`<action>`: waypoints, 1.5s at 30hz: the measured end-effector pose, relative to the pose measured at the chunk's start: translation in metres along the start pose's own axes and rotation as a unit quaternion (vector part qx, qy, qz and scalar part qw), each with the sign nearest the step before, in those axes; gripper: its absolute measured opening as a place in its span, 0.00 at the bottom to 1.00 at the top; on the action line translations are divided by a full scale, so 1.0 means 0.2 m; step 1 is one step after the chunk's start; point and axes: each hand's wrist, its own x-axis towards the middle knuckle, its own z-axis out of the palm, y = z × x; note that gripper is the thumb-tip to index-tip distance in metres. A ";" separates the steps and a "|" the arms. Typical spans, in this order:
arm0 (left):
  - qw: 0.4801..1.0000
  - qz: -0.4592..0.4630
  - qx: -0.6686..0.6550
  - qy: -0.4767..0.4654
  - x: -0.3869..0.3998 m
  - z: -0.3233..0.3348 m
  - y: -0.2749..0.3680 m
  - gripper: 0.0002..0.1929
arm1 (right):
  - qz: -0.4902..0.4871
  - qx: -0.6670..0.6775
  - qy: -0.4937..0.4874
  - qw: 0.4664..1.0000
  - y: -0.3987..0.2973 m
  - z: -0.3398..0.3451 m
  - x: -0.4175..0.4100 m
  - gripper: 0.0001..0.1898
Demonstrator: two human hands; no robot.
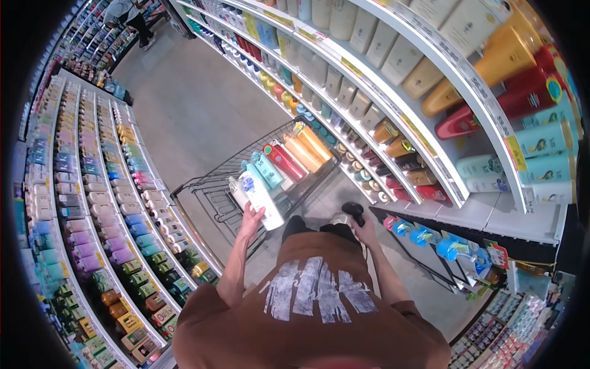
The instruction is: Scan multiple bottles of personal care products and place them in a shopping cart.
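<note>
My left hand grips the lower part of a white bottle with a blue-marked label, over the near side of a black wire shopping cart. In the cart lie teal bottles, a red bottle and orange-gold bottles, beside a paler one. A whitish bottle lies at the left of the row. On the right, my right hand holds a black handheld device, probably a barcode scanner, by its handle, outside the cart.
Shelves of bottles rise close on the right, with packs in blue and clear plastic hanging at their end. More stocked shelves line the left. Grey floor runs up the aisle, where another person stands at the far end.
</note>
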 end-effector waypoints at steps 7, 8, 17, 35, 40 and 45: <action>0.961 -0.059 -0.131 -0.236 -0.16 0.90 0.19 0.40 | -0.035 0.055 0.035 0.997 -0.03 -0.21 0.02 0.18; 0.957 -0.087 -0.128 -0.244 -0.20 1.06 0.25 0.34 | -0.090 0.085 0.047 0.991 -0.01 -0.23 0.00 0.17; 0.932 -0.021 -0.073 -0.353 -0.35 1.83 0.34 0.38 | -0.216 0.135 0.082 0.964 0.05 -0.55 -0.28 0.10; 0.889 -0.145 -0.122 -0.416 -0.53 1.82 0.36 0.42 | -0.348 -0.016 0.013 0.937 -0.57 -1.11 -0.69 0.17; 0.900 -0.150 -0.089 -0.400 -0.51 1.83 0.36 0.42 | -0.353 -0.162 -0.084 0.918 -0.69 -1.17 -0.74 0.18; 0.901 -0.167 -0.089 -0.391 -0.51 1.83 0.34 0.41 | -0.386 -0.192 -0.064 0.900 -0.63 -1.14 -0.75 0.15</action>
